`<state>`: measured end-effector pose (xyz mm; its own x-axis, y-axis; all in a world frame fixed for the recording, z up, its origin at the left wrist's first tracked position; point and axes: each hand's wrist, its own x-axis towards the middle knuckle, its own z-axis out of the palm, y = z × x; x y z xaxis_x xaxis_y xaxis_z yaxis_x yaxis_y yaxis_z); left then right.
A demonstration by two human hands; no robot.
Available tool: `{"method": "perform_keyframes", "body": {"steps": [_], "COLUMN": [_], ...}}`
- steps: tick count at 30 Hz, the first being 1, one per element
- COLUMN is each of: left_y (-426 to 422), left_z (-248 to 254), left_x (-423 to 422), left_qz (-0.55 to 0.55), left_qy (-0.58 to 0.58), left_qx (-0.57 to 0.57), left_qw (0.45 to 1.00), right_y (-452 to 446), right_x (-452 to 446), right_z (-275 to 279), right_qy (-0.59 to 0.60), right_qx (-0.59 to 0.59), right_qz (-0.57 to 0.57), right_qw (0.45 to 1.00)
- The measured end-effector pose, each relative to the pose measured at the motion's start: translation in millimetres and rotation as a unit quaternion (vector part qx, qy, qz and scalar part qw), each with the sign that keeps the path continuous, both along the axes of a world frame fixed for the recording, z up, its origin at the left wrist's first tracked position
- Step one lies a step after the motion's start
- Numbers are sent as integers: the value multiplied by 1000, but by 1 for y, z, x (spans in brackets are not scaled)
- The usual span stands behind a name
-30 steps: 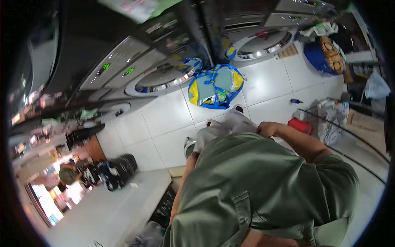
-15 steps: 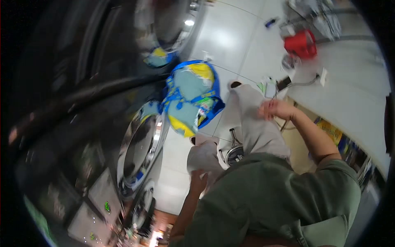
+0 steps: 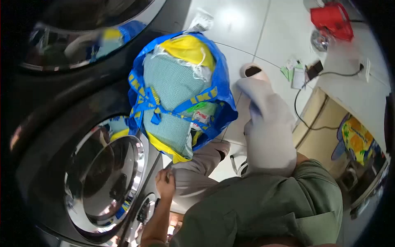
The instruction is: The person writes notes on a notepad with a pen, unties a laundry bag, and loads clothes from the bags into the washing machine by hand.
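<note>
Tiled floor (image 3: 279,33), along its edge by the dark machines. We find the blue bag (image 3: 224,78) resting there, just beside the lower machine door (image 3: 109,181); whether the two touch we cannot tell. A grey-green textile (image 3: 168,82) fills it, with yellow cloth (image 3: 189,49) at the far end and more yellow at the near end. The straps (image 3: 144,103) lie knotted across the top. Between them, on the right, a packet with red lettering (image 3: 201,115) shows.

Our left hand (image 3: 165,187) hangs near the bag's near end, just beside the left knee and the machine front. Its fingers look loosely bent; we see nothing pinched, and cannot tell whether they are spread or pressed together. The right hand is out of sight past the thigh, so its fingers we cannot tell either.

Step in hand, as we judge it: standing close over the bag, no grip on it yet. Any next move on it would call for a reach past the knee and fingers hooked under the knotted straps.

Also noted: papers and cards (image 3: 298,78) on the floor near the corner of the white counter (image 3: 354,94); a yellow printed bag (image 3: 357,140) below that counter's edge.
</note>
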<state>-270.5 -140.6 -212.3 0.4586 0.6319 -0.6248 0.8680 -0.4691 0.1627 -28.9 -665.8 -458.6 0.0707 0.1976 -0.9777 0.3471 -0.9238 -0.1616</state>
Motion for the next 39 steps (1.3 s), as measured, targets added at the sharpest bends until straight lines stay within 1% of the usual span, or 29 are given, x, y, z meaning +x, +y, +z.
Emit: {"method": "perform_keyframes", "body": {"steps": [1,4,5,7,8,11,12,13,14,15,16,17,18,19,20,21,22,23,24,27,28,30,31,33,34,36,37,38,39], "left_y": [4,9,14,18,18,9,2,-7,-18,-26,-32,-38,-42,-41,-43,-47,-53,-61,-72,-80,-78,-74,-74,-83,-89,-91,-91,-90,-91], "left_z": [-12,-10,-11,-10,-10,-14,-14,-15,-19,-23,-25,-29,-36,-42,-48,-55,-62,-68,-74,-99,-105,-111,-113,-117,-116,-99,-89,-88,-93], "left_x": [0,19,28,53,72,134,152,165,172,179,187,190,193,195,198,200,201,206,213,228,232,235,235,241,243,247,248,247,246], "left_qz": [30,-30,-117,-171,-176,-174,-163,-155,-129,-107,-87,-66,-45,-29,4,35,67,104,141,256,294,348,375,435,464,506,521,486,457], "left_qy": [-29,-193,-233,-262,-297,-388,-411,-431,-396,-361,-327,-302,-276,-250,-262,-273,-284,-314,-341,-381,-391,-432,-446,-519,-552,-581,-590,-576,-580], "left_qx": [21,73,95,93,90,104,91,75,45,14,-17,4,28,50,68,82,95,118,140,158,153,29,-34,-56,-69,-204,-268,-250,-198], "left_qw": [999,978,961,945,934,899,892,886,908,926,941,951,960,967,963,958,952,936,919,874,859,831,812,733,690,603,555,607,644], "right_y": [-1,-5,-3,10,20,80,110,142,176,212,242,288,322,346,363,374,383,389,396,411,415,418,417,412,408,404,405,407,409], "right_x": [21,73,94,137,163,246,274,298,318,333,350,330,316,295,259,231,209,192,182,183,188,198,201,201,194,180,182,183,183], "right_z": [-9,-12,-13,-6,-2,32,52,76,100,127,141,195,221,240,260,269,258,245,227,200,200,200,199,201,204,213,211,206,202], "right_qy": [-13,-36,-46,-64,-74,-110,-141,-207,-295,-408,-491,-489,-436,-311,-123,-20,-3,-59,-146,-289,-291,-292,-285,-260,-246,-218,-217,-214,-208], "right_qx": [8,13,14,15,16,-10,-21,-13,21,110,325,489,597,640,714,678,686,674,655,658,628,561,594,657,627,566,595,623,650], "right_qz": [27,91,116,172,209,346,395,421,418,370,235,172,133,152,143,189,270,374,436,470,495,540,511,455,452,442,429,418,405], "right_qw": [1000,995,992,983,975,932,908,883,859,828,774,702,661,686,675,710,676,634,600,512,526,555,552,542,584,661,644,626,608]}}
